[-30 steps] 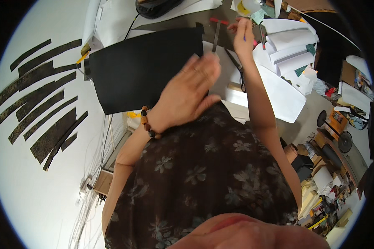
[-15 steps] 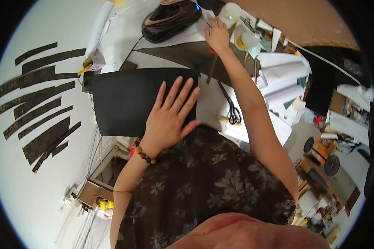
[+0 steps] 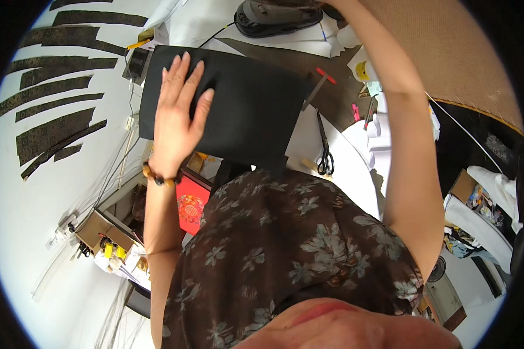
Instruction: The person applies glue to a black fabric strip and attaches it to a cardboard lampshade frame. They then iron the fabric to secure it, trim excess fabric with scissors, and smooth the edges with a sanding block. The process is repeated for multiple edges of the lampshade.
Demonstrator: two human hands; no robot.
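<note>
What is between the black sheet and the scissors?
In the head view, only bare white tabletop lies between the black sheet and the scissors. The left hand rests flat on the sheet.

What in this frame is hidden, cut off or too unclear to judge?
- Right hand: cut off by the top edge of the head view beyond the forearm; its grip cannot be seen.
- Grey iron-like appliance: partly cropped by the same edge.
- Black sheet: the part under the flat left hand is covered, and its near edge is hidden by the patterned dress.
- Scissors: too small to tell open from closed.

Craft workshop: scissors [image 3: 325,152], cut black strips [image 3: 52,125]
</note>
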